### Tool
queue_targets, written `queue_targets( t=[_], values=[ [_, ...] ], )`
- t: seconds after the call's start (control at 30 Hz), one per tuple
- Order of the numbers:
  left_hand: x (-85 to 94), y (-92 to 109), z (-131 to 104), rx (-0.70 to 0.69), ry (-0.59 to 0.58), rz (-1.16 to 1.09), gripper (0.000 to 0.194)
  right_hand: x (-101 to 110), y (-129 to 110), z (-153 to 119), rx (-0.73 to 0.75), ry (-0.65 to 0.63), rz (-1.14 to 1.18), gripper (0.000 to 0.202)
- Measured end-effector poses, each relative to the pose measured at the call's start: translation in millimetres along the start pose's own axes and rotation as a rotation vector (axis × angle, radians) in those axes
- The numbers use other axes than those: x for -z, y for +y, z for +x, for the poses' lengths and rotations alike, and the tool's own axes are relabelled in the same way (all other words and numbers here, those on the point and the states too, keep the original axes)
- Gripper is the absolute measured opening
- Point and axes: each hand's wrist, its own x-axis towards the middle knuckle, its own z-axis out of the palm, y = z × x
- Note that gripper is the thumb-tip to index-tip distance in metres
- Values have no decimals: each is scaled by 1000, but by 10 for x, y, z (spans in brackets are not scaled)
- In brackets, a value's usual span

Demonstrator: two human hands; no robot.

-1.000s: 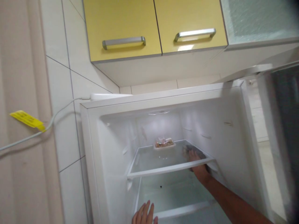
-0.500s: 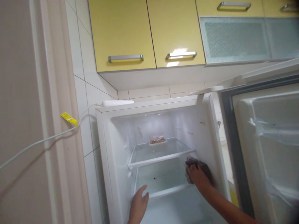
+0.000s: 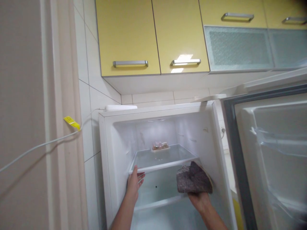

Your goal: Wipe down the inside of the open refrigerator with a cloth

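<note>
A white fridge [image 3: 103,159] stands open with two glass shelves in view. My left hand [image 3: 136,182] is at the left front corner of the upper shelf [image 3: 148,159], thumb on top of the edge and fingers spread beneath it. My right hand [image 3: 199,199] holds a dark grey-brown cloth [image 3: 194,179] from below, palm up, near the right wall under the upper shelf; most of its fingers are hidden by the cloth. A small wrapped tray of food [image 3: 160,146] sits at the back of the upper shelf.
The open fridge door [image 3: 249,143] with clear racks stands at the right. Yellow cabinets [image 3: 127,38] hang above. A white cable [image 3: 48,142] with a yellow tag [image 3: 72,122] runs across the left to a white box [image 3: 121,107] on the fridge top.
My left hand has moved up to the upper shelf's front corner. My right hand has turned from over the cloth to under it, and the cloth is spread wider and slightly further left.
</note>
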Motion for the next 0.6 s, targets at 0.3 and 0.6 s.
queue_targets(
  t=[0.3,0.6],
  values=[
    [8,-106,83,-27,44,99,74,-421,-339,554,51,-42,239,84],
    [-73,-199,139,-73,46,97,80,-653,-467,975,-248,201,1020,32]
  ],
)
